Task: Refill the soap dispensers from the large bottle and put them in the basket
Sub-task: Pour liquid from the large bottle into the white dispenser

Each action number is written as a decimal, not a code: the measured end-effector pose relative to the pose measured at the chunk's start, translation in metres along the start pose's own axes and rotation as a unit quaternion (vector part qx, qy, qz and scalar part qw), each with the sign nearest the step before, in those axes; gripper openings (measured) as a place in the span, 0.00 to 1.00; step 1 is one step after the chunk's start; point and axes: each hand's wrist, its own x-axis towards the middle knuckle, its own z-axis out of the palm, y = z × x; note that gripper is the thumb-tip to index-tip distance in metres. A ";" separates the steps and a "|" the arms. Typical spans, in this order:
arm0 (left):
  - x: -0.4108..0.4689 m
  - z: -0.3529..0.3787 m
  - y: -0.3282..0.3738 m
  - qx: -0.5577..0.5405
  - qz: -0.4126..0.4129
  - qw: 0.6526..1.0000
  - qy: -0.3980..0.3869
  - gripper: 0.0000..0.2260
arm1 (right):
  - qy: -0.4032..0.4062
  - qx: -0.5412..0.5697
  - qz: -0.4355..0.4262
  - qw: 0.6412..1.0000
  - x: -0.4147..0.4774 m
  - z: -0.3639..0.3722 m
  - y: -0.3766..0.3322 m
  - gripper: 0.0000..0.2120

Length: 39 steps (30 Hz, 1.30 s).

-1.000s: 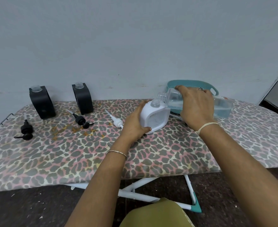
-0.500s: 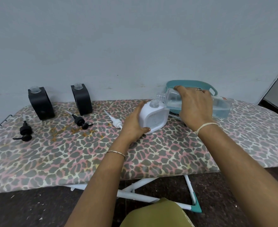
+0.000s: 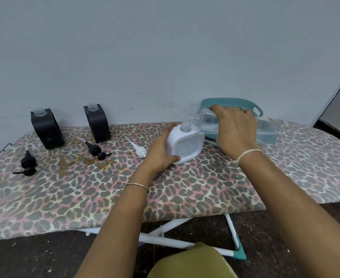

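My left hand [image 3: 161, 151] grips the left side of a white soap dispenser [image 3: 187, 145] that stands uncapped on the ironing board. My right hand [image 3: 235, 129] holds the large clear bottle [image 3: 265, 131] tipped nearly flat, its open mouth just above and right of the dispenser's neck. Clear liquid lies in the bottle's lower half. The teal basket [image 3: 231, 102] sits behind the bottle against the wall. Two black dispensers [image 3: 46, 129] [image 3: 97, 123] stand uncapped at the back left.
Two black pump heads [image 3: 27, 163] [image 3: 96, 151] and a white pump head [image 3: 138, 149] lie loose on the leopard-print board cover [image 3: 85, 187]. The board's near edge and white legs [image 3: 165, 235] are below. A wall runs close behind.
The bottle's mouth has drawn a little up and away from the dispenser's neck. Both hands keep their grips; the dispenser stays in place.
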 end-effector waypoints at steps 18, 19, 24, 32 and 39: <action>0.005 -0.002 -0.004 0.006 0.010 1.000 -0.009 0.46 | -0.001 -0.004 -0.001 1.000 0.000 -0.003 -0.001 0.27; 0.005 -0.002 -0.004 0.005 0.009 1.000 -0.009 0.46 | -0.001 -0.004 -0.001 1.000 0.000 -0.003 -0.002 0.27; 0.005 -0.002 -0.003 0.009 0.012 1.000 -0.009 0.45 | -0.006 -0.005 -0.002 1.000 0.000 -0.003 -0.002 0.28; 0.005 -0.002 -0.003 0.001 0.012 1.000 -0.007 0.46 | -0.010 -0.002 0.001 1.000 0.000 -0.005 -0.003 0.28; 0.005 -0.002 -0.004 -0.002 0.005 1.000 -0.009 0.46 | -0.010 -0.001 0.000 1.000 0.000 -0.005 -0.003 0.27</action>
